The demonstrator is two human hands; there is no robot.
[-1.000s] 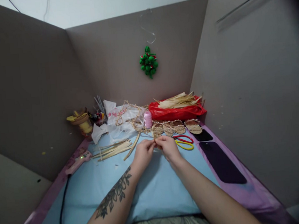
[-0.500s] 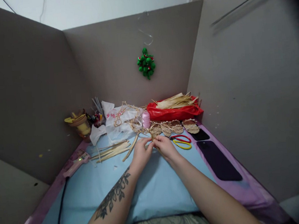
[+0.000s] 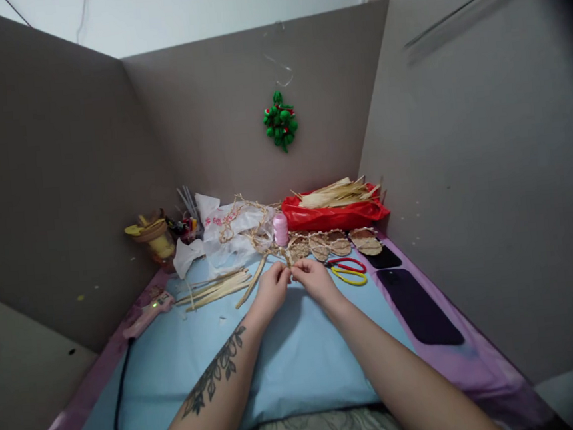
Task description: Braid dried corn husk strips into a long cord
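My left hand point(image 3: 271, 288) and my right hand point(image 3: 316, 280) are closed in pinches, their fingertips almost meeting over the blue cover. Between them is a braided strip of dried straw point(image 3: 288, 257), partly hidden by the fingers. Its far part joins a tangle of thin twisted straw cord point(image 3: 253, 226) behind the hands. Just right of my right hand lie scissors with one red and one yellow handle point(image 3: 350, 275). Flat tan straw strips point(image 3: 217, 290) are spread left of my left hand. A pink thread spool point(image 3: 280, 231) stands straight behind my fingers.
Round woven pieces point(image 3: 339, 244) line the back, before a red bag point(image 3: 337, 218) of straw. A white plastic bag point(image 3: 213, 238) lies back left. A pink glue gun point(image 3: 149, 314) with a black cord is at left. A dark phone point(image 3: 419, 307) lies right; grey panels enclose three sides.
My fingertips have shifted slightly on the braided straw, and the strand that hung below my right hand no longer shows. The surrounding things stay in place.
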